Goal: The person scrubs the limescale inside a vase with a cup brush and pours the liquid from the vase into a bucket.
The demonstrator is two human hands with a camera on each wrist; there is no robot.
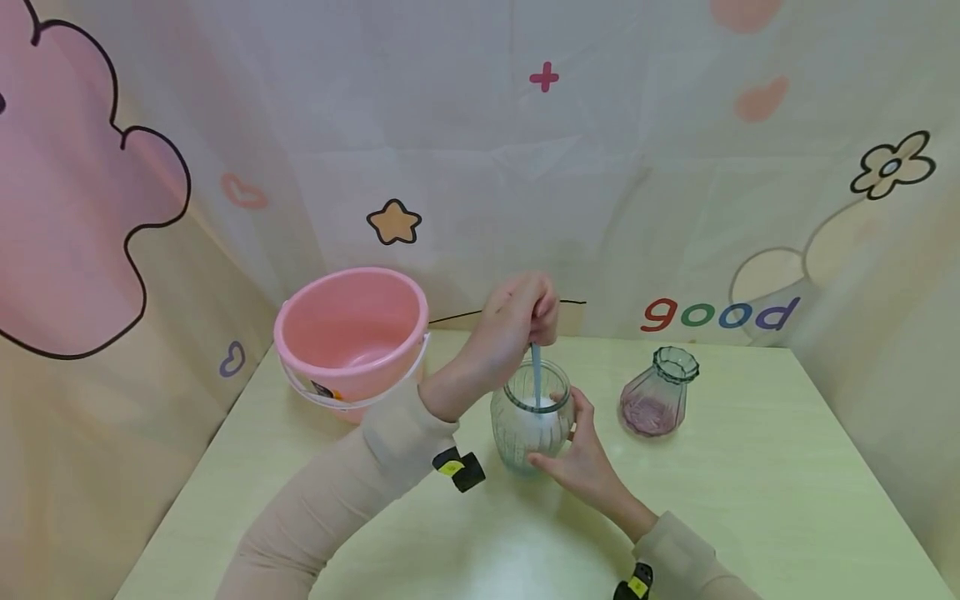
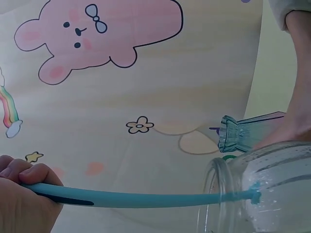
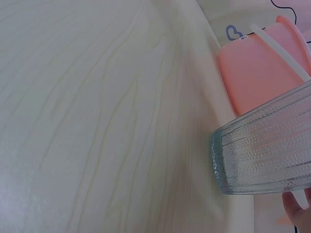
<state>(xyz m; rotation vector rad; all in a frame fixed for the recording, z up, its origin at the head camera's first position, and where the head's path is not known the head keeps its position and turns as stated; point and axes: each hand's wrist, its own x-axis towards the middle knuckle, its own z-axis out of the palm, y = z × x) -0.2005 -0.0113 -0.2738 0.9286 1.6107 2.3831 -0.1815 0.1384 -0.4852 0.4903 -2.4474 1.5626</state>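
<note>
A ribbed clear glass jar point(image 1: 513, 437) stands mid-table with its mouth facing up. My left hand point(image 1: 520, 310) is over the mouth, its fingers curled round the top of a blue-handled bottle brush point(image 1: 536, 367). Down inside the jar goes the brush's lower end, with a whitish mass around it, blurred by the glass. The left wrist view shows the smooth handle point(image 2: 146, 200) with a dark inlay near the fingers. My right hand point(image 1: 581, 462) grips the jar's right side, thumb in front and fingers behind. Dimpled ribs mark the jar wall point(image 3: 262, 155) in the right wrist view.
At the back left is a pink bucket point(image 1: 352, 279) with a white handle. A small faceted glass vase point(image 1: 656, 400), purplish at the base, stands right of the jar. Patterned curtains point(image 1: 480, 167) enclose the pale table point(image 1: 787, 500) at the back and sides.
</note>
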